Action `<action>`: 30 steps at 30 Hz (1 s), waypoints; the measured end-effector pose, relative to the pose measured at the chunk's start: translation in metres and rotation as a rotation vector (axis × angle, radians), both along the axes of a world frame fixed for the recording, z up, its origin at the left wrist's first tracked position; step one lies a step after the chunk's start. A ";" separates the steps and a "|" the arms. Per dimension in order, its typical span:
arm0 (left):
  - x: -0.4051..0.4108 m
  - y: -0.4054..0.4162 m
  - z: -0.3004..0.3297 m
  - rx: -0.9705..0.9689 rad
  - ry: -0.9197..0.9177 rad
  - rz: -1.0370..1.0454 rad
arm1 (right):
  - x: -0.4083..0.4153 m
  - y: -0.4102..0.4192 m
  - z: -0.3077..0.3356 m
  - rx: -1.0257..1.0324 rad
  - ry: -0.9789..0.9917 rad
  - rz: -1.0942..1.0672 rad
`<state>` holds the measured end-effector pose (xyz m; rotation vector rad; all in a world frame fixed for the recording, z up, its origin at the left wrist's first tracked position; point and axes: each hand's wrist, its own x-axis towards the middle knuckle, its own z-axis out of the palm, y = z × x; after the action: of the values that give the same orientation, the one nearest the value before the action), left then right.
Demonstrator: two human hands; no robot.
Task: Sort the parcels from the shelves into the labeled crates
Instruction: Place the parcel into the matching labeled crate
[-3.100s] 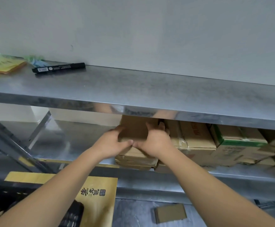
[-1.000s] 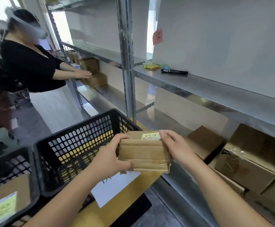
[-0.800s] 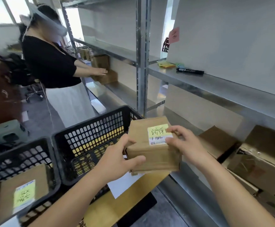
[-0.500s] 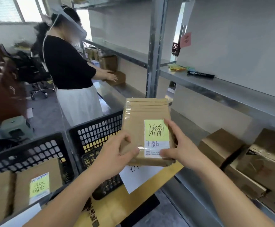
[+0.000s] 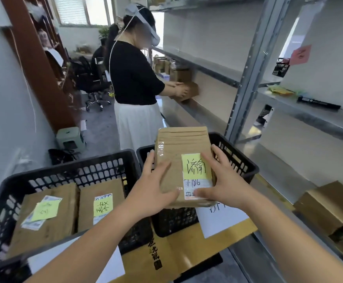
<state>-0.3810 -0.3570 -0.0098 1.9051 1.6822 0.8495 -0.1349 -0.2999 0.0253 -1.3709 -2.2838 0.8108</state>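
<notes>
Flat brown cardboard parcel with yellow handwritten note [image 5: 183,162], gripped at both sides by left hand [image 5: 156,188] and right hand [image 5: 225,182], fingers clamped on it, above right-hand black plastic crate [image 5: 246,166]. Label-reading step, apparently; next: matching note to crate label, lowering in.

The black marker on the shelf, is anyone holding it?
No, the black marker lies alone on the metal shelf, away from every hand.

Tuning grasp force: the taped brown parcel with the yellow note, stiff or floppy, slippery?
Likely stiff: the parcel keeps flat faces and straight edges between the left hand and right hand. Glossy tape may be slick. Probably light; it is held only at its near end.
</notes>
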 end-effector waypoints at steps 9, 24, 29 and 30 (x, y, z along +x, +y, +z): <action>-0.017 0.024 -0.027 -0.056 0.031 0.023 | -0.019 0.053 -0.022 0.001 -0.119 0.188; 0.014 0.134 -0.083 -0.287 0.101 0.263 | -0.029 0.221 -0.118 -0.189 -0.168 0.471; 0.020 0.156 -0.116 -0.456 0.111 0.297 | -0.037 0.255 -0.162 -0.282 -0.208 0.576; 0.020 0.161 -0.122 -0.485 0.120 0.306 | -0.040 0.261 -0.169 -0.294 -0.219 0.594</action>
<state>-0.3608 -0.1964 -0.1316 1.4163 2.0599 0.3792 -0.1751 -0.0392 -0.1436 -0.9127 -2.8917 1.2695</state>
